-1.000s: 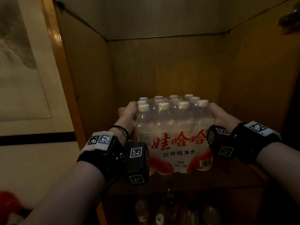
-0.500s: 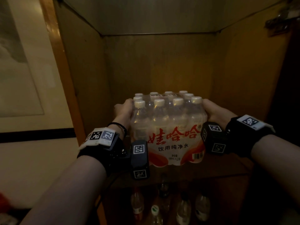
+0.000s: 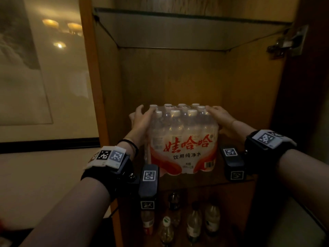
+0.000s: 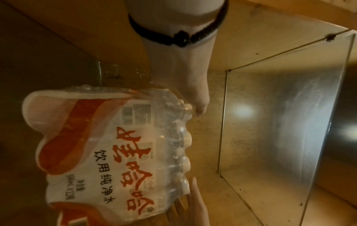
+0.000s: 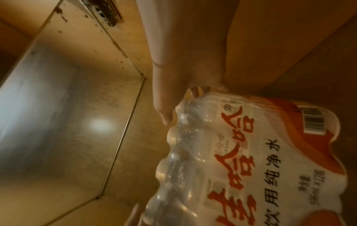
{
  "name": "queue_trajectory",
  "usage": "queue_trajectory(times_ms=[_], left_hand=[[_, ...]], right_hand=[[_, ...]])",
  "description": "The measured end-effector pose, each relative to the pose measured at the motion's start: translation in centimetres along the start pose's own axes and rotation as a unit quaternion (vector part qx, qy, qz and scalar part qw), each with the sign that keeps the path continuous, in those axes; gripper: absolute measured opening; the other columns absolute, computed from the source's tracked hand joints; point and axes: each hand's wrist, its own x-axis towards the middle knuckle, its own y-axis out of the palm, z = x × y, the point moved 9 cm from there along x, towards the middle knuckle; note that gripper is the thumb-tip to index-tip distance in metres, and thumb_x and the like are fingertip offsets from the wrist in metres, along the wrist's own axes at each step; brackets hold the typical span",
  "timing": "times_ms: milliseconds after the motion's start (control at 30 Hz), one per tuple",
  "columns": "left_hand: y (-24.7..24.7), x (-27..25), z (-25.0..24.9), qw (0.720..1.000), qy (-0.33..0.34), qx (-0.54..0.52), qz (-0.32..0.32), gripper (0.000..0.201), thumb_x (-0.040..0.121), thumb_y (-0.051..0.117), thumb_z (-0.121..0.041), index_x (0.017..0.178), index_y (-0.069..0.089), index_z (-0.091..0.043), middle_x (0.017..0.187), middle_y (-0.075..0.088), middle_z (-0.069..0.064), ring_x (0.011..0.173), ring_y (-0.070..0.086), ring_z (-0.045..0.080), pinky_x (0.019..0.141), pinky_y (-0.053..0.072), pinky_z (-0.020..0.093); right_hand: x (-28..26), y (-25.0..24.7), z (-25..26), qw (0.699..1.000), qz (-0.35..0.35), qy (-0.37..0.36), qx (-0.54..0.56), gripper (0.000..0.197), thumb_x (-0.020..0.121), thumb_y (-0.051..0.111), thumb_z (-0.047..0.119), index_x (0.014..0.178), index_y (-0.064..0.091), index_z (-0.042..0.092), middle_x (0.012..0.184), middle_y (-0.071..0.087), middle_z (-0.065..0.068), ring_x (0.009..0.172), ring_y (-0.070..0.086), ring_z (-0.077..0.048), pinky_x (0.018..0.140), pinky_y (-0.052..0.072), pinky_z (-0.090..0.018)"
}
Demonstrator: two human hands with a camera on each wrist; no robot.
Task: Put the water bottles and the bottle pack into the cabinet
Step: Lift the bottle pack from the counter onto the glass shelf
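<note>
The shrink-wrapped bottle pack [image 3: 185, 145], white caps up and red characters facing me, stands on the wooden cabinet shelf [image 3: 195, 180]. My left hand [image 3: 140, 118] lies against the pack's upper left side with its fingers spread and straight. My right hand [image 3: 219, 115] rests on the pack's upper right corner by the caps, fingers extended. In the left wrist view the pack [image 4: 108, 152] lies below my left hand [image 4: 185, 76]. From the right wrist, my right hand [image 5: 173, 68] has its thumb lying along the pack [image 5: 251, 160]. Several loose water bottles [image 3: 194, 223] stand in the lower compartment.
The compartment is bounded by the left wall [image 3: 108, 104], a back wall and a right wall. A glass shelf [image 3: 178, 29] lies overhead. A door hinge [image 3: 286, 43] is at the upper right. A framed picture [image 3: 26, 68] hangs on the wall to the left.
The pack has gone deeper onto the shelf and stands there. Both hands slid up from gripping its sides to its top corners, and their fingers have loosened.
</note>
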Motion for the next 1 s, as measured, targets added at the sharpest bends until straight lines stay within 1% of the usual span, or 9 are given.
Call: queue_trajectory(times_ms=[133, 233, 300, 400, 500, 633, 800, 900, 1000], left_hand=[[1.9, -0.5, 0.8, 0.996, 0.055, 0.026, 0.067, 0.096, 0.069, 0.074, -0.062, 0.149, 0.029, -0.032, 0.158, 0.015, 0.002, 0.138, 0.035, 0.029, 0.103, 0.046, 0.045], [2.8, -0.9, 1.2, 0.991, 0.091, 0.037, 0.086, 0.095, 0.069, 0.073, -0.061, 0.148, 0.028, -0.035, 0.158, 0.015, -0.002, 0.137, 0.036, 0.028, 0.103, 0.046, 0.054], [3.2, -0.5, 1.3, 0.989, 0.111, 0.04, 0.093, 0.091, 0.069, 0.071, -0.065, 0.146, 0.029, -0.04, 0.157, 0.019, -0.004, 0.136, 0.039, 0.028, 0.1, 0.048, 0.055], [3.5, 0.1, 1.5, 0.985, 0.132, 0.059, 0.097, 0.091, 0.061, 0.067, -0.077, 0.14, 0.035, -0.044, 0.151, 0.031, -0.002, 0.129, 0.049, 0.027, 0.095, 0.052, 0.052], [3.3, 0.3, 1.3, 0.983, 0.158, 0.063, 0.064, 0.085, 0.065, 0.063, -0.079, 0.138, 0.032, -0.049, 0.148, 0.04, -0.003, 0.13, 0.05, 0.021, 0.1, 0.05, 0.049], [3.3, 0.3, 1.2, 0.981, 0.178, 0.059, 0.041, 0.067, 0.07, 0.059, -0.078, 0.13, 0.041, -0.053, 0.143, 0.046, -0.003, 0.126, 0.054, 0.022, 0.097, 0.052, 0.05], [3.5, 0.2, 1.0, 0.978, 0.197, 0.062, 0.017, 0.044, 0.076, 0.057, -0.072, 0.117, 0.046, -0.061, 0.134, 0.051, -0.004, 0.121, 0.056, 0.02, 0.094, 0.053, 0.05], [3.4, 0.1, 0.9, 0.977, 0.201, 0.068, 0.002, 0.044, 0.078, 0.056, -0.071, 0.119, 0.046, -0.059, 0.134, 0.051, -0.004, 0.122, 0.056, 0.019, 0.097, 0.052, 0.049], [3.5, -0.1, 1.2, 0.977, 0.195, 0.081, -0.019, 0.05, 0.08, 0.053, -0.07, 0.126, 0.044, -0.052, 0.136, 0.052, -0.005, 0.122, 0.056, 0.018, 0.097, 0.051, 0.049]], right_hand=[[-0.2, 1.4, -0.6, 0.999, -0.007, -0.022, -0.032, 0.104, 0.069, 0.075, 0.049, 0.148, 0.011, 0.033, 0.146, 0.039, -0.011, 0.126, 0.049, -0.035, 0.097, 0.048, -0.055], [4.7, 1.4, -4.8, 0.998, 0.004, 0.006, -0.059, 0.129, 0.035, 0.076, 0.077, 0.143, 0.015, 0.041, 0.152, 0.033, -0.01, 0.134, 0.041, -0.037, 0.1, 0.043, -0.061], [6.7, 1.2, -6.6, 0.998, 0.011, 0.013, -0.057, 0.128, 0.031, 0.071, 0.086, 0.14, 0.02, 0.043, 0.15, 0.036, -0.007, 0.133, 0.043, -0.035, 0.099, 0.043, -0.062], [5.1, 1.3, -5.7, 0.999, 0.02, -0.023, -0.029, 0.114, 0.036, 0.071, 0.085, 0.134, 0.027, 0.047, 0.142, 0.046, -0.004, 0.128, 0.048, -0.031, 0.098, 0.046, -0.06], [4.4, 1.5, -4.9, 0.997, 0.041, -0.07, 0.004, 0.102, 0.049, 0.071, 0.079, 0.136, 0.038, 0.037, 0.132, 0.059, 0.002, 0.118, 0.06, -0.024, 0.093, 0.052, -0.053], [2.2, 1.6, -3.1, 0.994, 0.037, -0.094, 0.032, 0.077, 0.073, 0.068, 0.058, 0.138, 0.037, 0.032, 0.134, 0.056, 0.002, 0.118, 0.058, -0.02, 0.095, 0.051, -0.049], [2.3, 1.6, -2.9, 0.994, 0.04, -0.096, 0.034, 0.077, 0.072, 0.066, 0.061, 0.138, 0.038, 0.034, 0.134, 0.056, 0.004, 0.12, 0.057, -0.019, 0.096, 0.05, -0.051], [1.3, 1.8, -2.5, 0.996, 0.035, -0.078, 0.037, 0.061, 0.086, 0.06, 0.046, 0.139, 0.034, 0.03, 0.14, 0.05, 0.0, 0.124, 0.053, -0.023, 0.1, 0.047, -0.051], [1.0, 1.9, -2.8, 0.996, 0.021, -0.076, 0.041, 0.071, 0.079, 0.062, 0.056, 0.139, 0.033, 0.033, 0.14, 0.049, -0.001, 0.124, 0.052, -0.024, 0.1, 0.047, -0.052]])
